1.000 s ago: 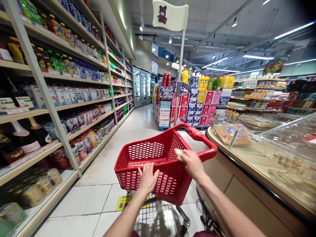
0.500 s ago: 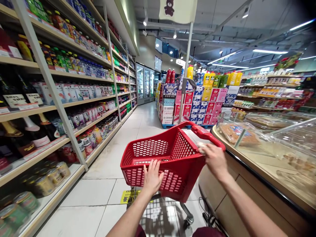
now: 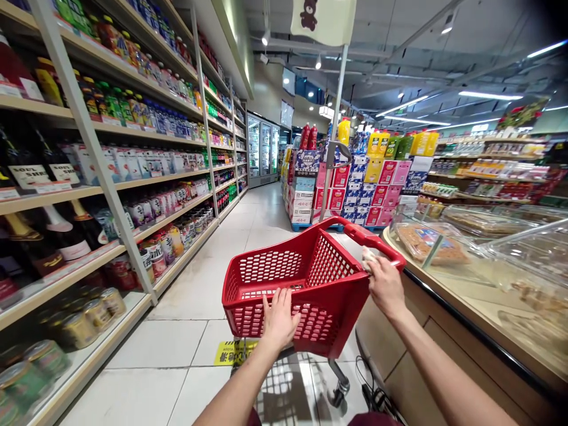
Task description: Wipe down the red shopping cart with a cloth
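Observation:
A red plastic shopping cart (image 3: 341,325) stands in front of me, its slotted basket holding nothing that I can see. My left hand (image 3: 280,319) lies on the near side of the basket, fingers stretched out up to its rim and thumb apart. At the handle end, my right hand (image 3: 387,285) is closed round a crumpled white cloth (image 3: 369,259), pressed against the cart just below the handle. Part of the cloth is hidden by the fingers.
Drink shelves (image 3: 166,177) line the left side. A glass-topped food counter (image 3: 437,296) stands close on the right, with black cables (image 3: 377,393) at its foot. Stacked drink cartons (image 3: 350,183) and a pole (image 3: 333,118) are ahead. A yellow floor sticker (image 3: 226,353) lies beneath the cart.
My right hand has shifted slightly with the cloth along the cart by the handle. The cart's front end and my left hand have moved a little to the right in view.

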Available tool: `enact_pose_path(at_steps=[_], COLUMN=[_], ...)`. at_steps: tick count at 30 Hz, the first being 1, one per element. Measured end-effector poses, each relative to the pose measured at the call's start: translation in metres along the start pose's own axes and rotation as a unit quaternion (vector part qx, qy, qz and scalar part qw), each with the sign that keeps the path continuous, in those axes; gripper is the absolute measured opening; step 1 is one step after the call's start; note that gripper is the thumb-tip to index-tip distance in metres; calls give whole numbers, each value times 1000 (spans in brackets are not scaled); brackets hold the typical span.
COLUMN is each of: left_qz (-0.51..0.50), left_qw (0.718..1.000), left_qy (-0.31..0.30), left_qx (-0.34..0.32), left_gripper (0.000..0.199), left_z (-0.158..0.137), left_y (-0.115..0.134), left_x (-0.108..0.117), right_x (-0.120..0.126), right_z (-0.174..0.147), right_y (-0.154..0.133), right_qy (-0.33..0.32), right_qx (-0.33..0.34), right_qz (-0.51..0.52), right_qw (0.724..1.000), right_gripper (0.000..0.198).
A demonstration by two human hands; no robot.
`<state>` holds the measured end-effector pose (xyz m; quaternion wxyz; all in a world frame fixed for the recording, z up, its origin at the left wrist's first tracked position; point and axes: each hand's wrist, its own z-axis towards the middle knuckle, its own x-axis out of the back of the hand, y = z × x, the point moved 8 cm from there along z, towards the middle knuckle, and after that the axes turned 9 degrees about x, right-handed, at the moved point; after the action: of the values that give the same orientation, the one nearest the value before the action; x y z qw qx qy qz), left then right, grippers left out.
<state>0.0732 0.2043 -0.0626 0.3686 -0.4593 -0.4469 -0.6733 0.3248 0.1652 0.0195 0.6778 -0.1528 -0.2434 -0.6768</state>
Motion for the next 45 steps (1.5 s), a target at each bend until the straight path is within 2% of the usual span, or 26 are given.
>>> enact_pose_path(at_steps=[2,4,6,7,9,12,14,18,20,22,24,28,30,33,35,37,39,41,43,45], left_qz=[0,-4,-7,-5,4,14,12,0,-4,-5,-10,-26,-32,-43,-46,-40,-29,-18,-13,-12], left_qw=[1000,1000,1000,1000,999,999,998,999,998,999,999,999,999,999,998,998,998,998,998,998], left_qy=[4,0,-13,-18,-17,-2,10,35,46,46,27,0,0,-18,-37,-47,-48,-51,-53,-57], left_qx=[6,-4,-5,5,30,49,56,40,30,27,29,34,30,6,-6,13,25,8,-7,-2], left_gripper=[61,61,61,61,61,59,56,45,40,36,31,32,37,42,45,49,51,51,55,63], left_z=[2,4,6,6,6,2,-2,-11,-15,-18,-18,-16,-14,-12,-14,-17,-24,-31,-36,-38], left_y=[3,4,-5,-14,-32,-49,-51,-47,-48,-50,-49,-31,-17,-4,-11,-34,-56,-66,-64,-57], left_x=[-2,-2,0,2,8,15,17,23,27,31,29,15,8,2,3,7,11,8,1,-8], right_x=[-11,-23,-32,-34,-35,-35,-39,-46,-46,-46,-46,-55,-58,-55,-53,-54,-57,-58,-58,-54], right_z=[-1,-3,-3,-2,3,9,9,-1,-7,-9,-9,-7,-12,-23,-29,-28,-23,-21,-25,-35], right_y=[-22,-58,-81,-84,-71,-48,-60,-117,-130,-129,-116,-95,-106,-143,-161,-160,-144,-136,-152,-182], right_qy=[-5,-22,-44,-55,-60,-32,-26,-40,-50,-60,-64,-79,-80,-57,-53,-61,-64,-55,-49,-47], right_qx=[34,95,144,157,142,67,61,104,115,129,130,87,69,77,102,105,69,27,26,58], right_qz=[19,50,81,92,96,70,87,176,200,214,214,195,202,240,266,283,291,292,307,333], right_qw=[999,994,985,982,983,995,994,978,972,966,966,974,974,966,957,951,952,955,950,940], right_gripper=[33,35,36,36,34,32,30,31,30,28,27,30,36,44,46,46,45,45,44,43])
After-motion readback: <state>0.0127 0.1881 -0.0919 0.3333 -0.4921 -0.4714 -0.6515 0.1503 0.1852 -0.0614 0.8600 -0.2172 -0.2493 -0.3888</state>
